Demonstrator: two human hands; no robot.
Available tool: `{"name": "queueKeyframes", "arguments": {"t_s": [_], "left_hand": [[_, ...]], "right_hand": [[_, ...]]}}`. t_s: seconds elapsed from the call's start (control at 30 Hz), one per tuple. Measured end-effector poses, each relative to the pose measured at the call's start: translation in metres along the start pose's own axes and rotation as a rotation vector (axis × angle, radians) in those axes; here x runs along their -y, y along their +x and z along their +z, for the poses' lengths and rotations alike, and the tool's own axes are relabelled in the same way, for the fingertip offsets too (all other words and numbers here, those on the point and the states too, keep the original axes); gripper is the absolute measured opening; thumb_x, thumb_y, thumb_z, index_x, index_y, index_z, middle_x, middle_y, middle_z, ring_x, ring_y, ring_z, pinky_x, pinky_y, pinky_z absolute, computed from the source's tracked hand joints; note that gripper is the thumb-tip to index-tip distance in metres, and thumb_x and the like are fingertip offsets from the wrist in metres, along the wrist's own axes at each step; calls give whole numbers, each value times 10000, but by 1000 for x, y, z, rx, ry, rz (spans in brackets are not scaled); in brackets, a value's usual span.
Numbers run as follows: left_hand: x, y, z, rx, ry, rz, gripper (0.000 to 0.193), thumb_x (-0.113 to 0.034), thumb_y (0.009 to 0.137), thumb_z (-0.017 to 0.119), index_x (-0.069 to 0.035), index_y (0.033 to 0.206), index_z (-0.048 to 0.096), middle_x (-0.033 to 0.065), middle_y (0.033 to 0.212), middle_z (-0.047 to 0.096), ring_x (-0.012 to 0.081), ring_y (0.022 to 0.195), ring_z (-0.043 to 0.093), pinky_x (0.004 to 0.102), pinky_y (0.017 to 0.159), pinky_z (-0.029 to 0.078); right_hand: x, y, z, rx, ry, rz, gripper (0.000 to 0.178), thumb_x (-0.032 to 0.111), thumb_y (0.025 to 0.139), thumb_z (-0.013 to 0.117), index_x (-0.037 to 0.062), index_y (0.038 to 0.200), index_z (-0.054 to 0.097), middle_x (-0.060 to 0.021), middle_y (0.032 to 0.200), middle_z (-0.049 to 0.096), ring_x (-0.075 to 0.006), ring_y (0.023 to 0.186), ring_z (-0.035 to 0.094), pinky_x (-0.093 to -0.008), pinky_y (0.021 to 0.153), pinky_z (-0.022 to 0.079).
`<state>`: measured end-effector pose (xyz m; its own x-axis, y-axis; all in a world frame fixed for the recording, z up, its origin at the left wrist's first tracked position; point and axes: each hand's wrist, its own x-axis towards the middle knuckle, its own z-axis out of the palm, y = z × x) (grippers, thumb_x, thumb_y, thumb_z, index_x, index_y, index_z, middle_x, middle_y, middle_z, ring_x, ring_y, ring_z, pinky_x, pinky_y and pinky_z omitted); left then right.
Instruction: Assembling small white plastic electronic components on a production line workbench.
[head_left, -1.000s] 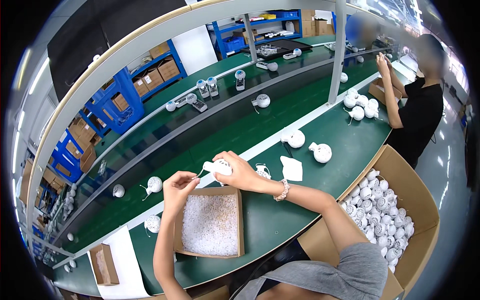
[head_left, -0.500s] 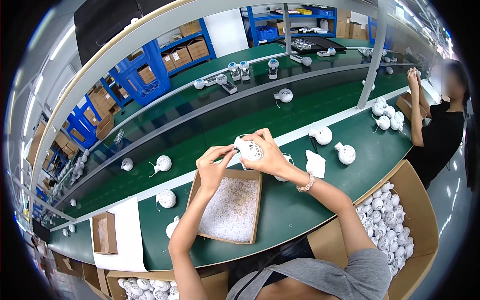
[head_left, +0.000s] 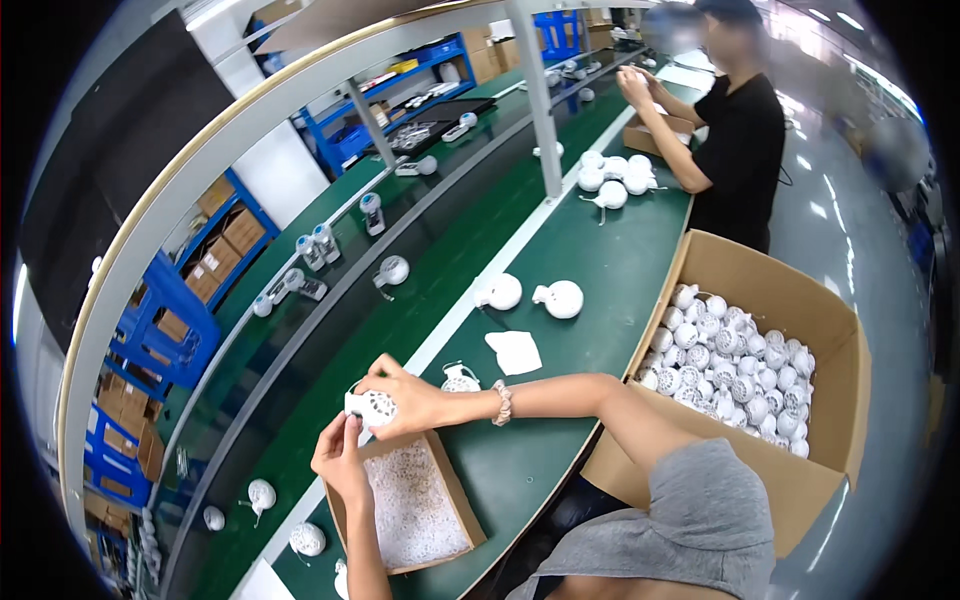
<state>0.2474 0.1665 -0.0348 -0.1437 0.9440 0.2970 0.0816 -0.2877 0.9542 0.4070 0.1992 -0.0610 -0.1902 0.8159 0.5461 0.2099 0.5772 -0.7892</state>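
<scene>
Above the far end of a shallow cardboard tray (head_left: 459, 488), my right hand (head_left: 410, 400) grips a white ball-shaped housing (head_left: 379, 407) with patterned openings and a short neck. The neck points left. My left hand (head_left: 343, 465) is pinched closed at that neck; whatever is between its fingertips is too small or hidden to make out. Small translucent pieces (head_left: 410, 505) fill the tray. Another white housing (head_left: 460, 379) lies just beyond my right wrist, partly covered by my hand. A white sheet of paper (head_left: 515, 352) rests on the green table past it.
Two more housings (head_left: 562, 299) sit farther along the table, with a cluster (head_left: 612, 182) near a co-worker (head_left: 745, 150). A large carton (head_left: 848, 400) full of housings stands at my right. A green conveyor belt (head_left: 330, 400) runs behind the table, under a metal frame post (head_left: 538, 110).
My view has swung to the right, so the scene shifts left and more of the carton shows. Both hands stay at the same housing, over the tray's far end.
</scene>
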Motion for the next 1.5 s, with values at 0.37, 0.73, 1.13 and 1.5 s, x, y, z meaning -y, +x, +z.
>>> {"name": "queueKeyframes", "arguments": {"t_s": [0.37, 0.73, 1.13, 1.5], "left_hand": [[1, -5, 0, -34, -49, -49, 215, -49, 870, 613, 94, 1030, 626, 157, 941, 661, 165, 819, 629, 232, 762, 520], [21, 14, -30, 38, 667, 865, 90, -48, 888, 597, 21, 935, 632, 104, 893, 649, 136, 776, 606, 230, 701, 516], [22, 5, -12, 18, -611, -311, 108, 87, 830, 568, -7, 880, 584, 102, 881, 589, 160, 786, 553, 265, 663, 508], [17, 9, -24, 80, 273, 432, 35, 3, 889, 550, -18, 914, 538, 64, 887, 566, 125, 776, 535, 255, 723, 484]], "right_hand": [[3, -4, 11, -114, -249, -225, 468, 160, 616, 691, 51, 1045, 536, -104, 1023, 512, -289, 839, 556, -353, 714, 495], [17, -7, 12, 25, -123, -112, 456, 144, 606, 687, 35, 1015, 516, -127, 983, 495, -279, 809, 540, -350, 659, 502], [17, -10, 17, -139, -349, -286, 488, 147, 579, 703, 32, 1009, 503, -152, 969, 478, -281, 756, 527, -340, 578, 492], [21, -6, 9, 8, -245, -339, 469, 178, 602, 700, 34, 1001, 500, -148, 974, 477, -278, 774, 525, -346, 577, 496]]}}
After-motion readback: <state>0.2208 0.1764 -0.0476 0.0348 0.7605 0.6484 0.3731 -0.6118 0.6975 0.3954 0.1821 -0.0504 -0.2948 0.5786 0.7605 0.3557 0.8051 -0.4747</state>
